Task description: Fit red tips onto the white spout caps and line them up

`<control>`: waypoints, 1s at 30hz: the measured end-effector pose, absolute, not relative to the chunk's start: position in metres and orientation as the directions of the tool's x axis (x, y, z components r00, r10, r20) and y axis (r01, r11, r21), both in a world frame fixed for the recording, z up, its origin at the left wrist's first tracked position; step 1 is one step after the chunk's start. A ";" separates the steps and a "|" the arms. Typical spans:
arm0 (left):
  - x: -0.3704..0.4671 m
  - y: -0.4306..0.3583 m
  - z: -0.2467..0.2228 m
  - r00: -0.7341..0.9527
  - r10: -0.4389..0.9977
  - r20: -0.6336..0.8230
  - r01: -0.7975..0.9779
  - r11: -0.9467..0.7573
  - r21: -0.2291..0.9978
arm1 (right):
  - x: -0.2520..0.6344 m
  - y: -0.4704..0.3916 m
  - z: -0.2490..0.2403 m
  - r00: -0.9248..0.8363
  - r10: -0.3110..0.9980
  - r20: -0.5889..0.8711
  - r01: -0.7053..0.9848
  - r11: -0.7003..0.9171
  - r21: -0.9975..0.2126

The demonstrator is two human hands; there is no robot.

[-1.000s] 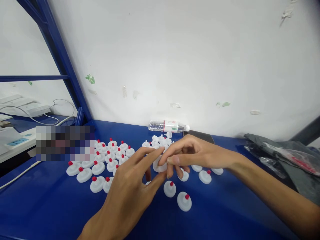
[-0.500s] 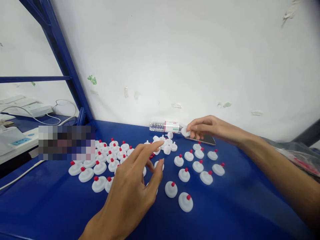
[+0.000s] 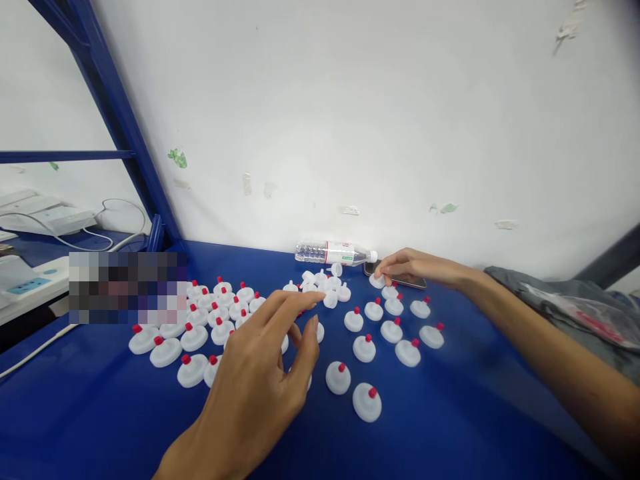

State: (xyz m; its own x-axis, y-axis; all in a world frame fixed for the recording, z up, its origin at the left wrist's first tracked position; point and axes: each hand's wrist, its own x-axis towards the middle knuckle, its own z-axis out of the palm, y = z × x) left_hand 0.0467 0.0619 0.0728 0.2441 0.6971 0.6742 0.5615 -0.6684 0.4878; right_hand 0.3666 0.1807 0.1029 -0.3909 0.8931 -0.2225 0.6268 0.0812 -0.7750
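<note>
My left hand (image 3: 265, 373) hovers over the table's middle, thumb and fingers apart, nothing between them. At the far right of the lids, my right hand (image 3: 407, 265) pinches a white round lid (image 3: 377, 281), low at the table beside other lids. Several white lids with red tips stand to the right, such as one at the front (image 3: 367, 403). A denser group of red-tipped lids (image 3: 193, 337) covers the left side. Between the groups lies a small pile of white lids without red tips (image 3: 330, 287). A few red pieces beside that pile are partly hidden by my left fingers.
A clear bottle (image 3: 340, 253) lies along the wall, next to a dark phone (image 3: 413, 283) under my right hand. Grey cloth and a plastic bag (image 3: 585, 320) sit at the right. A power strip (image 3: 33, 287) and cables are at the left, on the blue table (image 3: 425, 433).
My right hand has lowered from beside the bottle's cap to the table with the white lid. My left hand keeps its open pose. The whole view has shifted slightly.
</note>
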 end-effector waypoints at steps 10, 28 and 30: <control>0.046 0.062 0.074 0.244 0.706 0.665 0.581 -0.655 0.483 | 0.354 0.180 0.095 -0.462 0.864 -0.201 0.731 0.243 -0.638; 0.046 0.062 0.074 0.268 0.717 0.644 0.554 -0.661 0.506 | 0.332 0.165 0.096 -0.354 0.928 -0.112 0.923 0.329 -0.198; 0.045 0.062 0.074 0.267 0.712 0.649 0.556 -0.664 0.499 | 0.331 0.165 0.098 -0.334 0.941 -0.058 0.928 0.318 -0.194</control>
